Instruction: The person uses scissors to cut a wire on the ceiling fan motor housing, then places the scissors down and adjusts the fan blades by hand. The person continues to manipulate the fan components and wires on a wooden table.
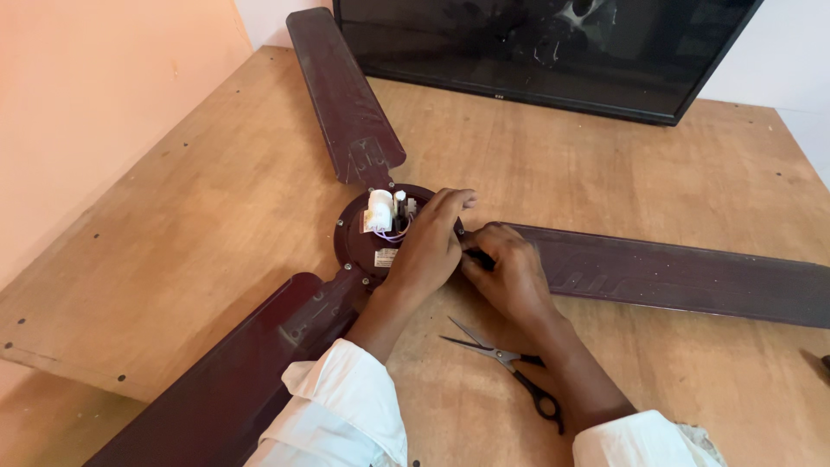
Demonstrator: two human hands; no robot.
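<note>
- The left hand [430, 245] lies palm down on the fan hub [372, 238], fingers curled over the hub's right edge; whether they grip anything under them cannot be told.
- Just left of those fingers stand a white capacitor [379, 210] and thin wires [396, 232], upright on the hub.
- The right hand [510, 272] sits just right of the left hand, touching it, fingertips bent and pressed in where the right blade [674, 277] meets the hub; what they pinch is hidden.
- The fan lies flat on a wooden table [216, 216], its three dark brown blades spread out: one [341, 95] runs away from the fingers, one [225, 380] runs back below the left wrist, and the right blade stretches away from the right fingers.
- Scissors [506, 363], slightly open, lie on the table under the right forearm, near the wrist.
- A dark screen [536, 43] stands at the table's far edge, well apart from both hands.
- White sleeves [346, 406] cover both forearms.
</note>
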